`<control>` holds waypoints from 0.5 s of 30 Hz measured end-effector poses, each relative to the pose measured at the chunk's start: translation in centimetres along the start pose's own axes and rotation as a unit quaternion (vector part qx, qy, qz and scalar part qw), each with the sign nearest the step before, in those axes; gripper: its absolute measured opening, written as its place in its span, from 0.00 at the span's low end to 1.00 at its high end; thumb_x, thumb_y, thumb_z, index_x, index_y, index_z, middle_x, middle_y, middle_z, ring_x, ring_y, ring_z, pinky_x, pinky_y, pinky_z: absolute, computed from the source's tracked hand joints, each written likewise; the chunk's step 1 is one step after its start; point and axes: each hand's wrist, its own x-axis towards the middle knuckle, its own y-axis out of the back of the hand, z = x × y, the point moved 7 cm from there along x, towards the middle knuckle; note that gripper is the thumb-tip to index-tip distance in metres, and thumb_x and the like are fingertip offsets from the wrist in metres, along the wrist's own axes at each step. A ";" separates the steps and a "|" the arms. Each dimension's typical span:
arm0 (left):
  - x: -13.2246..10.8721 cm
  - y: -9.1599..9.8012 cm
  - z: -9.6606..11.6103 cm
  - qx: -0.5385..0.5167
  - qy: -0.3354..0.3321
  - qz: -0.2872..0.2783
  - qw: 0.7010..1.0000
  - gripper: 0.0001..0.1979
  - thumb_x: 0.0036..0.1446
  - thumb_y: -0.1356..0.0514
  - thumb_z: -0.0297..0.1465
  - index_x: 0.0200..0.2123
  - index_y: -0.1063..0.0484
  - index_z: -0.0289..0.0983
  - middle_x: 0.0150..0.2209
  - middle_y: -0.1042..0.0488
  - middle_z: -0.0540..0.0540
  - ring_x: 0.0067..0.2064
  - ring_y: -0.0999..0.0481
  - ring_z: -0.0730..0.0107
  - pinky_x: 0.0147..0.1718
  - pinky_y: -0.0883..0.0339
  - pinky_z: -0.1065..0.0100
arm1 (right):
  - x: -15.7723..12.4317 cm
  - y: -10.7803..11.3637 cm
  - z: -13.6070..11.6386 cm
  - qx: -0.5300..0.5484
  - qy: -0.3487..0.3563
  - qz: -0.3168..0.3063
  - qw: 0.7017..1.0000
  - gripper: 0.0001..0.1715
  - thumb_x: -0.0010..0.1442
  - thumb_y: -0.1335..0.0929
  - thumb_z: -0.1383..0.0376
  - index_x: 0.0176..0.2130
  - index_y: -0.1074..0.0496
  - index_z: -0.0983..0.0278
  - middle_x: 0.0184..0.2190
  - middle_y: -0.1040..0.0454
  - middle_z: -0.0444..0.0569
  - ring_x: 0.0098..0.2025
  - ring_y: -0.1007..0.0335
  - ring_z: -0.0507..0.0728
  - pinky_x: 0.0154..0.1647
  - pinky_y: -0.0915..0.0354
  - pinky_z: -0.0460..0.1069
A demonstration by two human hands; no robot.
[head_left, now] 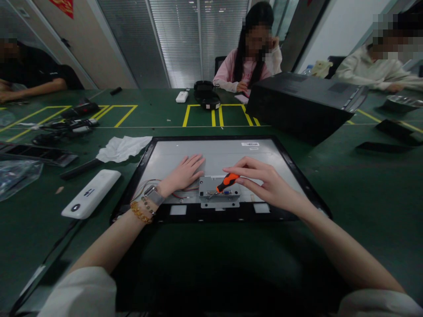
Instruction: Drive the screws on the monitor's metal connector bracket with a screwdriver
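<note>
A display panel (218, 154) with a grey metal back and black frame lies flat before me. Near its front edge sits a metal bracket (216, 204) with ports, a blue one among them. My right hand (264, 180) pinches the handle of an orange and black screwdriver (228, 181). The screwdriver is tilted, its shaft pointing down and left to the bracket's port side; whether the tip sits in a screw I cannot tell. Flat on the panel, fingers spread, rests my left hand (185, 174), beside the bracket's left edge. Thin wires (185, 191) run under that hand toward the bracket.
Left of the panel are a white power bank (92, 193) with a cable, a crumpled tissue (124, 148) and a black strip (81, 169). A large black casing (297, 105) stands behind on the right. Several people sit around the green table (214, 264).
</note>
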 end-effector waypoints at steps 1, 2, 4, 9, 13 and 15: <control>0.0 0.0 0.0 -0.001 -0.001 0.001 1.000 0.27 0.72 0.59 0.43 0.68 0.50 0.36 0.70 0.52 0.39 0.70 0.53 0.55 0.65 0.58 0.50 | 0.0 0.0 -0.1 0.004 -0.002 -0.005 1.000 0.23 0.68 0.38 0.67 0.60 0.33 0.55 0.43 0.28 0.51 0.44 0.31 0.56 0.45 0.33 0.53; 0.0 0.0 0.0 -0.001 -0.001 0.002 1.000 0.27 0.72 0.59 0.43 0.68 0.50 0.37 0.69 0.51 0.39 0.70 0.53 0.55 0.65 0.58 0.50 | 0.0 -0.1 -0.1 0.008 -0.004 -0.011 1.000 0.23 0.68 0.38 0.68 0.61 0.34 0.54 0.44 0.28 0.51 0.45 0.31 0.57 0.46 0.33 0.53; 0.0 0.1 0.0 -0.001 0.002 0.003 1.000 0.27 0.72 0.59 0.43 0.67 0.49 0.37 0.69 0.51 0.39 0.69 0.52 0.55 0.65 0.58 0.50 | 0.0 -0.2 -0.2 0.015 -0.006 -0.021 1.000 0.24 0.68 0.39 0.68 0.61 0.35 0.54 0.44 0.29 0.51 0.45 0.31 0.56 0.46 0.33 0.54; 0.0 0.2 0.2 0.004 0.006 -0.005 1.000 0.27 0.72 0.58 0.42 0.67 0.48 0.35 0.69 0.51 0.37 0.69 0.52 0.54 0.65 0.58 0.50 | 0.1 -0.1 -0.1 0.027 -0.015 -0.001 1.000 0.18 0.67 0.36 0.66 0.55 0.29 0.58 0.41 0.28 0.50 0.41 0.30 0.55 0.43 0.33 0.52; 0.1 0.2 0.2 0.006 0.002 -0.004 1.000 0.26 0.72 0.58 0.41 0.67 0.49 0.35 0.69 0.51 0.38 0.69 0.52 0.54 0.64 0.57 0.50 | 0.2 0.0 -0.1 0.017 -0.017 0.022 0.999 0.12 0.64 0.32 0.62 0.47 0.25 0.60 0.35 0.25 0.47 0.35 0.30 0.54 0.38 0.33 0.50; 0.0 0.2 0.2 0.004 0.001 -0.004 1.000 0.26 0.72 0.59 0.42 0.67 0.49 0.36 0.69 0.51 0.38 0.69 0.52 0.55 0.64 0.57 0.50 | 0.2 0.1 -0.1 0.008 -0.015 0.030 0.999 0.11 0.62 0.30 0.60 0.44 0.24 0.61 0.33 0.25 0.46 0.32 0.31 0.53 0.35 0.33 0.49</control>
